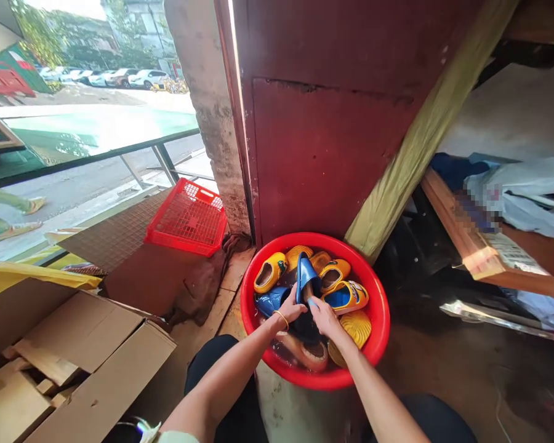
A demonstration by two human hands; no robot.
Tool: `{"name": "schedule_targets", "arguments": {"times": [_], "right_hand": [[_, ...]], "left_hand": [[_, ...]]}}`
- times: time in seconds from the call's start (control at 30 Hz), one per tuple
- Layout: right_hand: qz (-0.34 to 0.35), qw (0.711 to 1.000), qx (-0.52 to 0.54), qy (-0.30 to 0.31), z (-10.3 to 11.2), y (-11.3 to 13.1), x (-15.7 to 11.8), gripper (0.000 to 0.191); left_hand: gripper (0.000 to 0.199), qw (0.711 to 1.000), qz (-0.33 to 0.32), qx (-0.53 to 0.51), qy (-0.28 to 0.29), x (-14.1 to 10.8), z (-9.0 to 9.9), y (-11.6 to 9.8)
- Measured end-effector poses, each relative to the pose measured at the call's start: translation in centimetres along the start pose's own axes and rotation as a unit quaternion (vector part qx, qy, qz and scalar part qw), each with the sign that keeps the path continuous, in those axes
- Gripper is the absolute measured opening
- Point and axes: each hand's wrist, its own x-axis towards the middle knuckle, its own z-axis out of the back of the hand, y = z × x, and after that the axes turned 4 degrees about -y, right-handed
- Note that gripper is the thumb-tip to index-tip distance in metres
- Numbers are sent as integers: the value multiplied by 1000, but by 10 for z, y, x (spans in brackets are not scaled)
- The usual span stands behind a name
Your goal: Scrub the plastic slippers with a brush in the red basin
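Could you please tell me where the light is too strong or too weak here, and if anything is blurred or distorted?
Head view: the outdoor ground is washed out; the floor at right is dim. Head view: glare marks the blue slippers; the door leans, possibly from a wide lens; pixelation hides something by the wooden frame.

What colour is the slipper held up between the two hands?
Blue, shown in the head view.

Glaring window daylight, dim right.
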Motion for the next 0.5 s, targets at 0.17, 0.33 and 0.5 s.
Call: {"name": "schedule_targets", "arguments": {"times": [0.17,0.33,0.5], "right_hand": [[56,992,69,94,21,-58,-95,49],[56,998,-6,-1,69,-74,-125,50],[52,969,-233,-69,66,-32,-77,49]], "left_hand": [[91,998,22,21,-60,-4,-5,-7],[87,988,56,123,-76,-12,-26,-18],[94,989,-8,133,-61,-17,-43,-18]]}}
